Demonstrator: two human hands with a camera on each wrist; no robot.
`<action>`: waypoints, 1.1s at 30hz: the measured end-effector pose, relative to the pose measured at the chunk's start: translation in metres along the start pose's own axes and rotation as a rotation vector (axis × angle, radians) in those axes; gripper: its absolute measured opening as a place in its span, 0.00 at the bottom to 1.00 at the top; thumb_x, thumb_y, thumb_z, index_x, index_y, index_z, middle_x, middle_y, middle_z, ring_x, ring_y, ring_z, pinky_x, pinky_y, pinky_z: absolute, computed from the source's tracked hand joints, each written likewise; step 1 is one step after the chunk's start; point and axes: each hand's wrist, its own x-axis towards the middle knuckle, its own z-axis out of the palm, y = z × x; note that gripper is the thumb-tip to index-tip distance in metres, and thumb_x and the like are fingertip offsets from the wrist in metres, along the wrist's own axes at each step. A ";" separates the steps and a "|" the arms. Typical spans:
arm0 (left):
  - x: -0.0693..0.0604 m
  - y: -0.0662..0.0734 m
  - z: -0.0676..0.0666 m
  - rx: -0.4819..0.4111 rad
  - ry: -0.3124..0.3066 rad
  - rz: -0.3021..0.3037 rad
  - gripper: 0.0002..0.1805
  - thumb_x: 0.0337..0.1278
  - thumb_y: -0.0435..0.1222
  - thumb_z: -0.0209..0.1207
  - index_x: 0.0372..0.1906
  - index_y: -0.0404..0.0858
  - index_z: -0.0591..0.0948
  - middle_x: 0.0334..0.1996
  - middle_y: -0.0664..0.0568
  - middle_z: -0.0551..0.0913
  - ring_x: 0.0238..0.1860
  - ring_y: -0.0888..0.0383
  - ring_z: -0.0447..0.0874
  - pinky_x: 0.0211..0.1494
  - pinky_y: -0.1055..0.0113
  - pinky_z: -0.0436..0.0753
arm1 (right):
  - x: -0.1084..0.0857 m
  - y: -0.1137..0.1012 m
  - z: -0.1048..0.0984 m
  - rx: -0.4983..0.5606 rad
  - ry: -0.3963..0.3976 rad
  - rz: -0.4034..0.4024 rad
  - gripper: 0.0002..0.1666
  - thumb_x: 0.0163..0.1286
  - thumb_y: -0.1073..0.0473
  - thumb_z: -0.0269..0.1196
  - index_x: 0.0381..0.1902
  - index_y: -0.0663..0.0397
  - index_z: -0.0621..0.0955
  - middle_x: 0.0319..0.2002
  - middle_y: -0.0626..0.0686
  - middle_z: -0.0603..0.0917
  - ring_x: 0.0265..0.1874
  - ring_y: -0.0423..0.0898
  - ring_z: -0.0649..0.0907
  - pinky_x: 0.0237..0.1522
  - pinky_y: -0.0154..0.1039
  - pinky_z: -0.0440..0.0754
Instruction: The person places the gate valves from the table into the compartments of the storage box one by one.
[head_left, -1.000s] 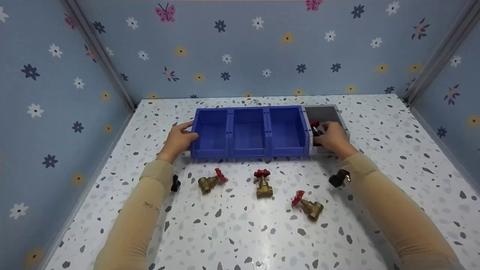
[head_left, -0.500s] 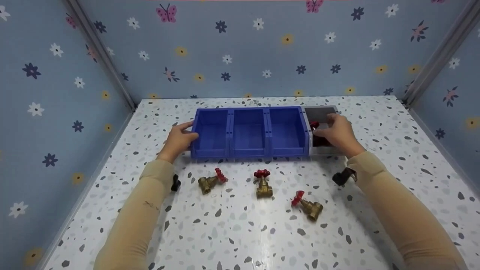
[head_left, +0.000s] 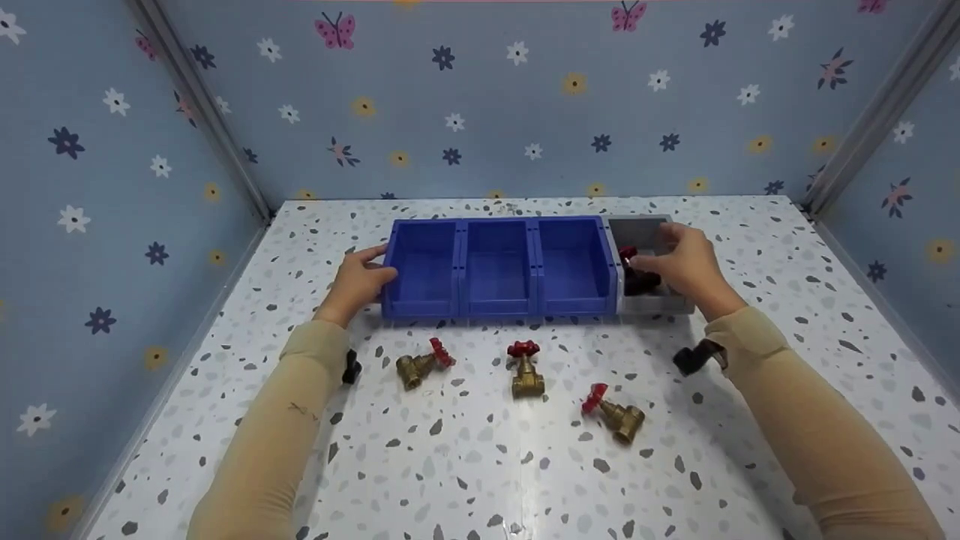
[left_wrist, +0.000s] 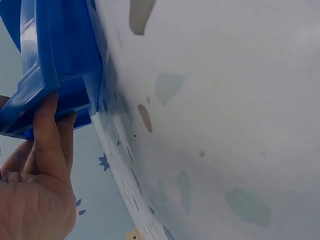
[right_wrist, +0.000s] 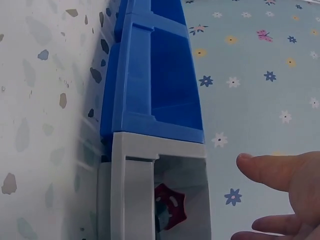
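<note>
Three blue bins stand joined in a row, with a grey bin (head_left: pixel 654 304) at their right end. My left hand (head_left: pixel 355 285) pinches the side wall of the leftmost blue bin (head_left: pixel 421 307), its thumb over the rim and fingers outside. In the left wrist view, fingertips press that blue bin's edge. My right hand (head_left: pixel 696 266) is over the right side of the grey bin, thumb and fingers spread apart and holding nothing. Inside the grey bin lies a valve with a red handwheel (right_wrist: pixel 179 205); its body looks dark and is partly hidden.
Three brass gate valves with red handwheels lie in front of the bins: a left valve (head_left: pixel 415 369), a middle valve (head_left: pixel 529 381) and a right valve (head_left: pixel 624 421). The speckled white table (head_left: pixel 480 480) meets flower-patterned walls (head_left: pixel 495 105) behind and at both sides.
My right hand has let go of the valve in the grey bin and drawn back to the right, its fingers spreading. The left hand has stayed on the blue bin.
</note>
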 end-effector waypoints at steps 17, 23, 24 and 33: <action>0.001 -0.002 -0.001 0.005 -0.006 0.006 0.38 0.75 0.34 0.56 0.87 0.41 0.64 0.65 0.29 0.84 0.61 0.35 0.89 0.54 0.54 0.94 | -0.022 -0.011 -0.001 0.000 -0.032 -0.056 0.56 0.71 0.54 0.75 0.86 0.67 0.59 0.83 0.69 0.65 0.81 0.68 0.68 0.82 0.62 0.67; 0.001 -0.001 -0.001 -0.012 -0.013 0.001 0.39 0.75 0.33 0.57 0.87 0.41 0.63 0.67 0.29 0.83 0.63 0.35 0.88 0.57 0.51 0.93 | -0.032 -0.020 0.002 -0.015 -0.038 -0.085 0.57 0.70 0.54 0.77 0.85 0.66 0.60 0.81 0.69 0.68 0.80 0.67 0.70 0.82 0.62 0.68; 0.000 -0.001 -0.001 -0.015 -0.014 0.001 0.39 0.75 0.33 0.57 0.87 0.41 0.63 0.67 0.29 0.83 0.63 0.35 0.88 0.58 0.51 0.92 | -0.034 -0.021 0.002 -0.015 -0.041 -0.085 0.57 0.70 0.53 0.77 0.85 0.65 0.61 0.81 0.68 0.68 0.80 0.67 0.70 0.82 0.62 0.68; 0.001 0.000 -0.001 -0.036 -0.021 -0.007 0.39 0.74 0.33 0.57 0.87 0.40 0.62 0.67 0.29 0.82 0.64 0.36 0.88 0.62 0.48 0.91 | -0.049 -0.028 0.002 0.003 -0.097 -0.110 0.56 0.70 0.54 0.77 0.86 0.63 0.61 0.82 0.68 0.67 0.81 0.67 0.69 0.80 0.62 0.71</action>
